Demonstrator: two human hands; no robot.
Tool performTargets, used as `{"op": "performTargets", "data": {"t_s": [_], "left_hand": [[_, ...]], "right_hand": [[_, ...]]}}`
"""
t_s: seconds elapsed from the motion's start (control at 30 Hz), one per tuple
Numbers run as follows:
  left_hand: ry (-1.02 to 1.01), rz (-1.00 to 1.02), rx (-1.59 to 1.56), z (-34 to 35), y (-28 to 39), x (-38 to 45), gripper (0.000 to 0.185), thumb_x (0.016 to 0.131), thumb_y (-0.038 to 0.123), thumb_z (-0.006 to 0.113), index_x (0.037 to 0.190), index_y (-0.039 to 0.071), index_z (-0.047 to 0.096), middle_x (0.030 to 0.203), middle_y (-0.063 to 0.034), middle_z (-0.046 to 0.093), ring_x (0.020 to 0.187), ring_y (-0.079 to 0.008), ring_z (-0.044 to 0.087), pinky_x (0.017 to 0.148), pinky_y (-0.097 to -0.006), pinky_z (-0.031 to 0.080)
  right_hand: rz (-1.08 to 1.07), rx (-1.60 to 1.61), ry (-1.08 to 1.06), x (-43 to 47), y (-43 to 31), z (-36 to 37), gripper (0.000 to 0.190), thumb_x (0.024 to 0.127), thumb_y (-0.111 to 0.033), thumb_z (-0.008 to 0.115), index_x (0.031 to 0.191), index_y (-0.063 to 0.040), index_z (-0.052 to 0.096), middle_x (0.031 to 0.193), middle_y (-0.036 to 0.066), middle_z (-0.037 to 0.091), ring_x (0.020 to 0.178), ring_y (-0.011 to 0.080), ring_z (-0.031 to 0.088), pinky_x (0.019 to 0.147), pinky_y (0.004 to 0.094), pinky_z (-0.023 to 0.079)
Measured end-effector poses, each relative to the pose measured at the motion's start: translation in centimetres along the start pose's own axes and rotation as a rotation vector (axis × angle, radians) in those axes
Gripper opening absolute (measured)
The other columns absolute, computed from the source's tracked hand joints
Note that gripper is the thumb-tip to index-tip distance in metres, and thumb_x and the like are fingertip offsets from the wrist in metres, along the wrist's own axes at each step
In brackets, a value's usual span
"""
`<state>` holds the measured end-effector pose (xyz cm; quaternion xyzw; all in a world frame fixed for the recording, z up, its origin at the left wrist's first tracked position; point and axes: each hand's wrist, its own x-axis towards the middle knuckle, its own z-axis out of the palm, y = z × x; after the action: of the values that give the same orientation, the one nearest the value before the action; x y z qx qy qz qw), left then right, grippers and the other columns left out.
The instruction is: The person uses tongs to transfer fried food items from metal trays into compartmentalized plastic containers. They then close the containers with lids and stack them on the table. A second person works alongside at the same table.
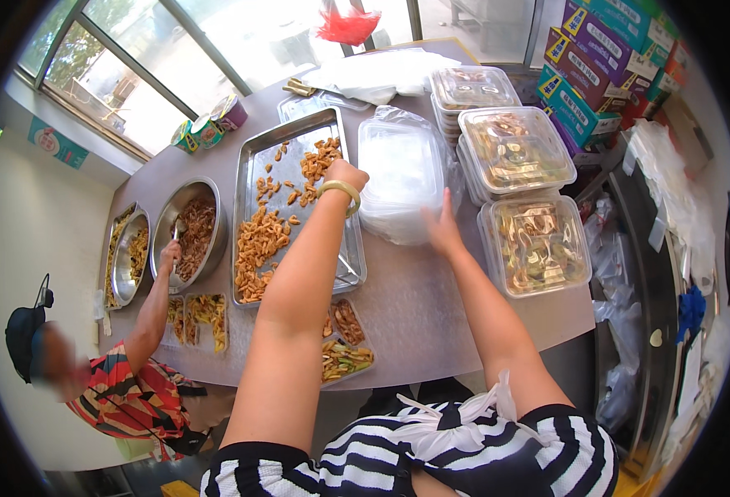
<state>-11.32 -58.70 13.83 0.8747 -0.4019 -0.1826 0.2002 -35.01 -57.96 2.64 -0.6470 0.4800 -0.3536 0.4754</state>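
Observation:
A stack of clear plastic lids [399,164] lies partly in a thin plastic bag on the table before me. My left hand [347,176], with a pale bangle at the wrist, is curled at the stack's left edge, over the rim of the metal tray; its fingertips are hidden. At the lower right edge of the lids is my right hand [444,227], blurred, thumb and finger apart. Fried shrimp-like pieces [262,242] lie in the metal tray [349,264]. Partly behind my left forearm, an uncovered compartment container [365,341] holds shrimp-like pieces and chopped vegetables.
Lidded food containers [535,245] are stacked at right, beside noodle boxes [588,81]. At left a co-worker's hand [170,253] holds a spoon in a steel bowl [216,248] of shredded food. Another filled container [222,335] sits nearby. Instant-noodle cups [206,132] stand by the window.

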Motion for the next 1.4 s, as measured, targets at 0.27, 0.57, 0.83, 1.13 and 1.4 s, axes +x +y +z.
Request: {"op": "performTargets", "data": {"t_s": [0.27, 0.57, 0.83, 1.13, 1.4], "left_hand": [[-0.063, -0.103, -0.137, -0.6, 2.7, -1.1, 0.021, 0.073, 0.014, 0.066, 0.075, -0.006, 0.068, 0.070, -0.0149, 0.067, 0.056, -0.0209, 0.065, 0.062, -0.0320, 0.054], [-0.068, 0.153, -0.480, -1.2, 2.0, -2.5, 0.013, 0.083, 0.008, 0.057, 0.086, -0.003, 0.064, 0.076, -0.0115, 0.070, 0.059, -0.0123, 0.059, 0.054, -0.0257, 0.047], [-0.158, 0.234, -1.103, -2.1, -1.3, -13.0, 0.011, 0.091, 0.002, 0.054, 0.098, 0.004, 0.045, 0.087, -0.0128, 0.069, 0.075, -0.0142, 0.065, 0.064, -0.0239, 0.052], [-0.272, 0.112, -1.564, -3.0, -8.2, -26.7, 0.025, 0.096, 0.013, 0.055, 0.119, 0.007, 0.048, 0.106, -0.0120, 0.064, 0.087, -0.0167, 0.063, 0.072, -0.0293, 0.053], [-0.024, -0.408, -1.298, -4.2, -22.7, -42.0, 0.027, 0.096, 0.009, 0.055, 0.121, 0.000, 0.053, 0.086, -0.0064, 0.061, 0.073, -0.0148, 0.063, 0.058, -0.0237, 0.053]], "right_hand": [[0.050, -0.058, -0.019, -0.6, -0.3, -1.0, 0.095, 0.089, -0.043, 0.061, 0.149, 0.005, 0.005, 0.154, 0.027, 0.016, 0.144, 0.0358, 0.018, 0.117, 0.0373, 0.017], [0.049, 0.004, 0.231, -1.8, -0.6, -0.4, 0.084, 0.088, -0.037, 0.064, 0.145, 0.005, 0.019, 0.149, 0.028, 0.023, 0.136, 0.0371, 0.029, 0.112, 0.0408, 0.026], [0.162, 0.827, 0.091, -4.6, -9.5, -0.4, 0.052, 0.101, -0.038, 0.044, 0.136, 0.000, 0.035, 0.123, 0.020, 0.054, 0.107, 0.0267, 0.058, 0.088, 0.0345, 0.047], [0.050, 0.902, -0.021, -8.9, -11.5, -2.1, 0.032, 0.104, -0.029, 0.040, 0.121, -0.004, 0.050, 0.063, -0.002, 0.043, 0.052, 0.0065, 0.041, 0.045, 0.0210, 0.037], [0.348, 0.294, -0.472, -19.4, -8.5, 1.9, 0.031, 0.102, -0.027, 0.044, 0.116, -0.002, 0.056, 0.065, 0.000, 0.048, 0.051, 0.0088, 0.050, 0.046, 0.0242, 0.043]]}}
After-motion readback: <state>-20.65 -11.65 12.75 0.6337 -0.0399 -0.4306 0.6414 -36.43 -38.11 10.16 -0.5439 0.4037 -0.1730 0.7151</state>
